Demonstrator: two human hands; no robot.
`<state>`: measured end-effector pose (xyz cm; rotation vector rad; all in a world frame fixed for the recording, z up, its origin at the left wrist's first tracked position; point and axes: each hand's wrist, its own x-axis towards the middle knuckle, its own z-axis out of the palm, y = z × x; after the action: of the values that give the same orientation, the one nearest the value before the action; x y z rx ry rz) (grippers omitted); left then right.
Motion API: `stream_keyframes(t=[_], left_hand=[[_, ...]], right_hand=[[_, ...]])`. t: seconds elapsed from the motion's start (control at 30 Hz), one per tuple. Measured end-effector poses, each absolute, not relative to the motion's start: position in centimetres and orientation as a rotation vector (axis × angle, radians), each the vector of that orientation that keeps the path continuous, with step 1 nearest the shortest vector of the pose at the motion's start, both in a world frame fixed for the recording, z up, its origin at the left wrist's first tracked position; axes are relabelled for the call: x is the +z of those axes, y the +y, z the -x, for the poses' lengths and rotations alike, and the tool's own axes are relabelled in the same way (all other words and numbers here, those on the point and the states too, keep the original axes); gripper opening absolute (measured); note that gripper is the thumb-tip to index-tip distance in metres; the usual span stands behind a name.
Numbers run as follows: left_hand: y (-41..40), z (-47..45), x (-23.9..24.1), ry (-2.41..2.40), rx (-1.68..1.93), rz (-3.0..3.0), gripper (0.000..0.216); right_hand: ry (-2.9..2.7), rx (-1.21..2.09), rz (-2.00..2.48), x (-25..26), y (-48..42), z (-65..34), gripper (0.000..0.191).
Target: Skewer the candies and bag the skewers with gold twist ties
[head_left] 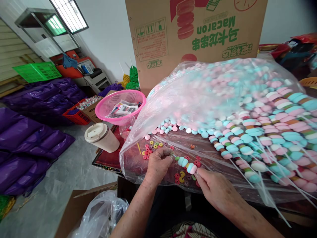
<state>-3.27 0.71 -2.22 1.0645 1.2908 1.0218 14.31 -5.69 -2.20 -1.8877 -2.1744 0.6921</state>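
My right hand (pixel 218 185) is closed around the near end of a candy skewer (pixel 184 163), with blue, pink and white round candies and small coloured rings on its stick. At the skewer's far tip my left hand (pixel 159 165) is pinched, with a small green candy ring (pixel 173 153) at the fingertips. Just beyond the left hand lie loose coloured candy rings (pixel 148 150), and more red and yellow rings (pixel 182 177) lie below the skewer. Loose pink and blue candies (pixel 168 127) spread behind them. Finished-looking skewers (pixel 247 138) are piled at the right.
Clear plastic sheeting (pixel 198 96) covers a large candy heap, before a cardboard box (pixel 153 72). A pink basket (pixel 99 110) with packets and a white lidded cup (pixel 106 138) stand left. Below is an open carton (pixel 71 205) with plastic; purple bags (pixel 24 148) fill the floor's left.
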Motion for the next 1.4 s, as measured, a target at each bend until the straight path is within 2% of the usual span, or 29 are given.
stream_keyframes(t=[0.17,0.37,0.67,1.1,1.2,1.4], left_hand=[[0.7,3.3,-2.9,1.34,1.045,-1.216,0.013],[0.4,3.2,-3.7,1.423,1.063,-1.485,0.018],[0.1,2.5,-3.5,1.446,1.095,-1.514,0.017],[-1.1,1.9,-1.8,1.38,0.8,-2.167,0.032],[-1.1,1.9,-1.8,1.376,0.765,-2.144,0.03],[-1.1,1.7,-2.1,1.423,0.919,-1.917,0.029]], right_hand=[[-2.116,0.76,1.924,-1.7,-5.5,-14.4,0.027],[-2.094,0.644,1.895,-1.6,-5.6,-14.4,0.029],[-2.09,0.686,1.885,-1.5,-5.7,-14.3,0.031],[-2.17,0.695,1.928,-2.2,-5.7,-14.4,0.03],[-2.173,0.729,1.91,-2.4,-5.8,-14.5,0.03],[-2.138,0.716,1.875,-2.6,-5.8,-14.4,0.031]])
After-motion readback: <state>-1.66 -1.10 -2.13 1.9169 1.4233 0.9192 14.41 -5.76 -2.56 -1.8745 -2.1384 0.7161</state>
